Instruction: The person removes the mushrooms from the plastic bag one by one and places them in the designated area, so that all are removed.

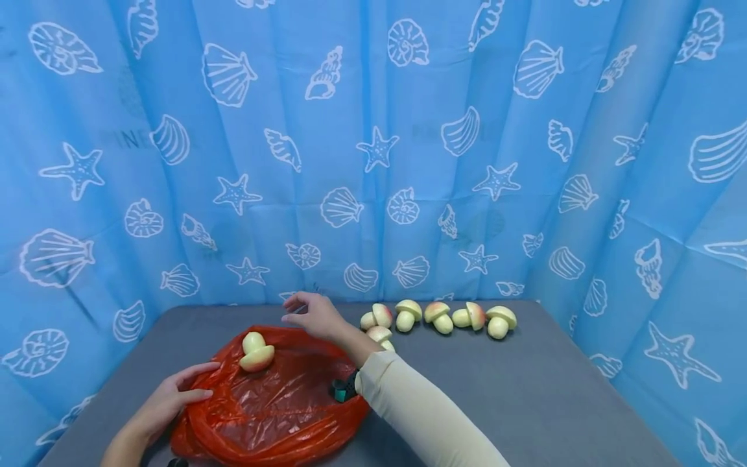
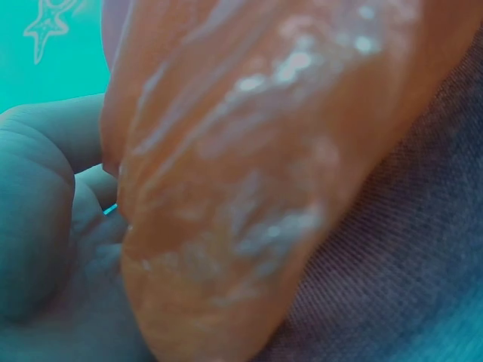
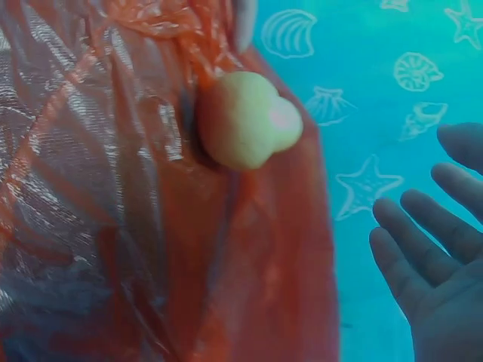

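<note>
A red plastic bag [image 1: 280,395] lies spread on the grey table with its mouth facing up. Inside it, near the far left rim, rests a toy mushroom [image 1: 257,353], cap down and stem up; the right wrist view shows this mushroom [image 3: 245,121] against the red film. My left hand [image 1: 169,399] touches the bag's left rim, thumb and fingers extended and apart. In the left wrist view the film hides its fingertips. Over the bag's far edge hovers my right hand [image 1: 315,314], fingers loosely bent and holding nothing; its fingers stand apart in the right wrist view.
Several more toy mushrooms [image 1: 440,318] lie in a row along the table's back edge, right of the bag. One mushroom [image 1: 380,336] sits partly behind my right forearm. A blue shell-print curtain [image 1: 373,162] hangs behind the grey table [image 1: 525,402].
</note>
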Available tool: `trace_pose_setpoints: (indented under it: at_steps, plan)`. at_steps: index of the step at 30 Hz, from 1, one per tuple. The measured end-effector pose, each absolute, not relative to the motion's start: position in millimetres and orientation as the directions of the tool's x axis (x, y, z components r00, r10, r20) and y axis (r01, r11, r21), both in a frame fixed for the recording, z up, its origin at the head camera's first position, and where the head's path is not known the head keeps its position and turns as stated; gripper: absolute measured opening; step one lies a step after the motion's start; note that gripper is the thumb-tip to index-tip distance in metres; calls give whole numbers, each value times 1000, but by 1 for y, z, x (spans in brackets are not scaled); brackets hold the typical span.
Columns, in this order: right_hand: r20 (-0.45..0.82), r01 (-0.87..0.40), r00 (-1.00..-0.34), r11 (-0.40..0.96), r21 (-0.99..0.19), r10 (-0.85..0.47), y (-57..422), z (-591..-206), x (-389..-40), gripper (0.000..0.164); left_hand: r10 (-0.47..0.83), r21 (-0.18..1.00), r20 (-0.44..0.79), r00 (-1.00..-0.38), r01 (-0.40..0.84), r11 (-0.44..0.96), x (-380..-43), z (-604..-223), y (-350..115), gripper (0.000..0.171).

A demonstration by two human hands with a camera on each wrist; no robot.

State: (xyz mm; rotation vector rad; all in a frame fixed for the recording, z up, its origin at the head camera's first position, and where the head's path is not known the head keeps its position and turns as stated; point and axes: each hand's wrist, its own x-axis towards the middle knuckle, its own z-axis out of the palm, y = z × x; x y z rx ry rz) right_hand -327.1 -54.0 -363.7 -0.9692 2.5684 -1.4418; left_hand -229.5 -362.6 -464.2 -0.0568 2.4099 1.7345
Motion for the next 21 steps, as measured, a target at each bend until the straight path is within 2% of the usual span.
trace_pose_setpoints:
  at_steps: [14,21]
  plan:
    - [97,-453,-779,448,-771,-620,-78,-392,-319,33,68,939,-159,-985,-130,318,-228,-464,-363,63]
    - [88,-478,-748,442,-759,-658,-86,-399,-312,39,75,943,-159,-984,-129,307,-228,-464,-363,62]
